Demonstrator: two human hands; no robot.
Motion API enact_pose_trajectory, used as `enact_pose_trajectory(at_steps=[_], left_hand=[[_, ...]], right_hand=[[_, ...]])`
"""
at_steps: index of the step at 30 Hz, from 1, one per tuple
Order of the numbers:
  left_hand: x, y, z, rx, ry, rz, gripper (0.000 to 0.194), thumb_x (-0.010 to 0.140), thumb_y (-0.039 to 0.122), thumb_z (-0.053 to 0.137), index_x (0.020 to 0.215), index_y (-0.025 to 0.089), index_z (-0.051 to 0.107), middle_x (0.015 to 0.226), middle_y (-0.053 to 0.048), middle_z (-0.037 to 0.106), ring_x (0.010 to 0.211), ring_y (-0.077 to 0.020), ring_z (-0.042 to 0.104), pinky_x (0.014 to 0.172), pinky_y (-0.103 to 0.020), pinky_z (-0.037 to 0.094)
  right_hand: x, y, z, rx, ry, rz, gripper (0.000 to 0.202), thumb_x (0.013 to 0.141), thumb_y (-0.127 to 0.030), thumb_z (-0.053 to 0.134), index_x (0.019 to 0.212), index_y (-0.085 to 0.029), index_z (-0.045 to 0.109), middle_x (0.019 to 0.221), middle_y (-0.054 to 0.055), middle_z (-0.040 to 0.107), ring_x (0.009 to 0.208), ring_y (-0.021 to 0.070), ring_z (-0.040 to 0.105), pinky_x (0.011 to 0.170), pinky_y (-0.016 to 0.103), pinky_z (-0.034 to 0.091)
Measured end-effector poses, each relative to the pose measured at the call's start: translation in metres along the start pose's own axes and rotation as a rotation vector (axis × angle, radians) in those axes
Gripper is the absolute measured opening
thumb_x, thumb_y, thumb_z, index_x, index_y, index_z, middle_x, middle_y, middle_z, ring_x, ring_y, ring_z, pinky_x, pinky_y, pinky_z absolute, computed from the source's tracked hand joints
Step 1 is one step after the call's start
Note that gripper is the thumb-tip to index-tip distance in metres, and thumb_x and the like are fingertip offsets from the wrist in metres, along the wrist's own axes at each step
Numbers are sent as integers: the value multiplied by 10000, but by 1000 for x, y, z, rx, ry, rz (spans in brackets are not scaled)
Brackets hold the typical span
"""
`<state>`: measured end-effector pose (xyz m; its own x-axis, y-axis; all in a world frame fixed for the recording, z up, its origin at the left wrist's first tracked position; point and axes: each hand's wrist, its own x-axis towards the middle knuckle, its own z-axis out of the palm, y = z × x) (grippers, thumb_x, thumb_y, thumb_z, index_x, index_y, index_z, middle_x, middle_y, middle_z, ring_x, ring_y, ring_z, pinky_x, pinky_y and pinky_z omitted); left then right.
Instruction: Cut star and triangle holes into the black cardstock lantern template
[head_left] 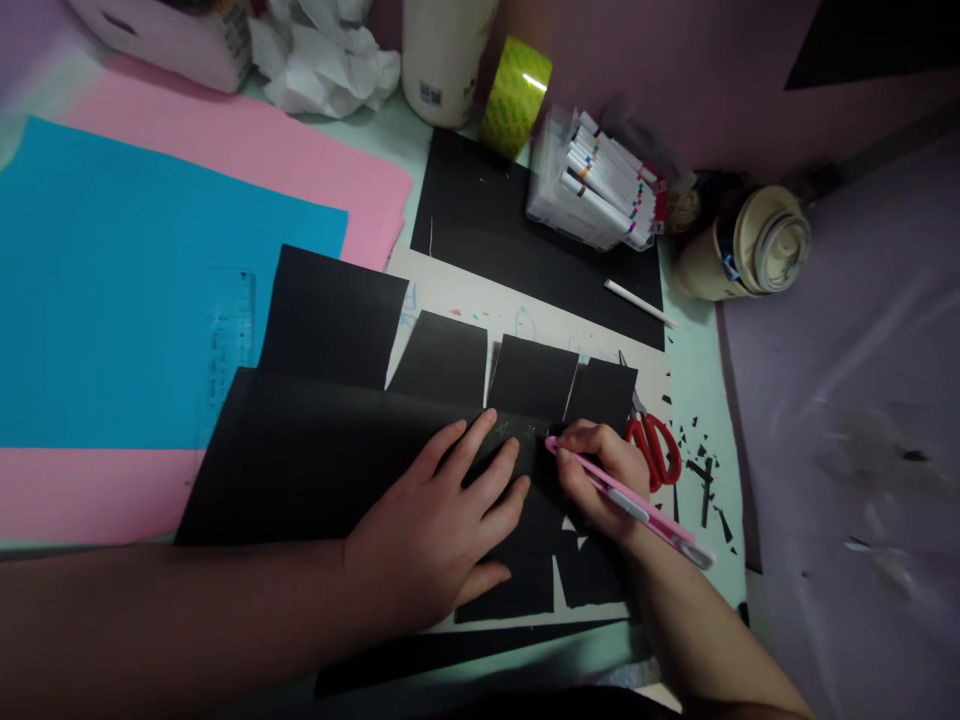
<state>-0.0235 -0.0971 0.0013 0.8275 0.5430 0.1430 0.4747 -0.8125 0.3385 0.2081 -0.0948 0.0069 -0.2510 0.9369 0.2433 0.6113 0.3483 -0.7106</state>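
Observation:
A large black paper [315, 440] with slits cut along its edges lies over a white sheet. Small pale star-like marks show on it near its middle. My left hand [450, 510] rests on the paper with its fingers spread and holds nothing. To its right, my right hand [604, 475] grips a pink utility knife [637, 507] like a pen, its front end at the paper beside the marks. Just beyond that hand lie scissors with red handles [654, 450], partly over the white sheet.
Blue paper [150, 300] and pink paper [82, 495] lie left, with a clear ruler [231, 340]. Behind are green tape [516, 98], a box of markers [600, 180], crumpled tissue [322, 60] and a lidded cup [750, 245]. Black scraps [706, 490] are scattered right.

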Motion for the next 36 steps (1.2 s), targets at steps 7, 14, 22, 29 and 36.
enact_pose_trajectory(at_steps=[7, 14, 22, 29, 36], left_hand=[[0, 0, 2, -4, 4, -3, 649, 873, 625, 564, 1348, 183, 547, 1481, -129, 485, 1446, -445, 255, 1148, -536, 156], [0, 0, 2, 6, 11, 1, 650, 874, 624, 561, 1348, 180, 553, 1479, -132, 489, 1440, -448, 264, 1143, -536, 162], [1, 0, 2, 7, 15, 1, 648, 869, 622, 571, 1341, 179, 561, 1471, -136, 500, 1435, -450, 275, 1136, -541, 181], [-1, 1, 2, 3, 16, -2, 650, 871, 618, 567, 1348, 176, 552, 1477, -137, 490, 1445, -450, 255, 1142, -542, 167], [0, 0, 2, 6, 14, 1, 647, 867, 612, 578, 1342, 173, 554, 1476, -138, 491, 1443, -449, 262, 1149, -545, 154]], right_hand=[[-2, 1, 0, -29, -1, 28, 124, 851, -113, 607, 847, -219, 543, 731, -7, 625, 599, 110, 585, 554, 232, 462], [-2, -1, 1, -68, 23, 26, 107, 854, -133, 610, 845, -222, 552, 735, -2, 648, 596, 119, 607, 532, 233, 475], [-2, -1, 1, -74, 10, 2, 104, 853, -131, 612, 840, -222, 563, 724, 2, 652, 581, 115, 591, 525, 234, 476], [-3, 1, 2, -66, 17, -19, 106, 857, -127, 622, 859, -226, 581, 759, 14, 678, 622, 126, 633, 555, 240, 504], [-3, 3, 4, -79, 32, -63, 136, 845, -101, 633, 866, -228, 589, 767, 16, 681, 650, 134, 648, 560, 240, 519]])
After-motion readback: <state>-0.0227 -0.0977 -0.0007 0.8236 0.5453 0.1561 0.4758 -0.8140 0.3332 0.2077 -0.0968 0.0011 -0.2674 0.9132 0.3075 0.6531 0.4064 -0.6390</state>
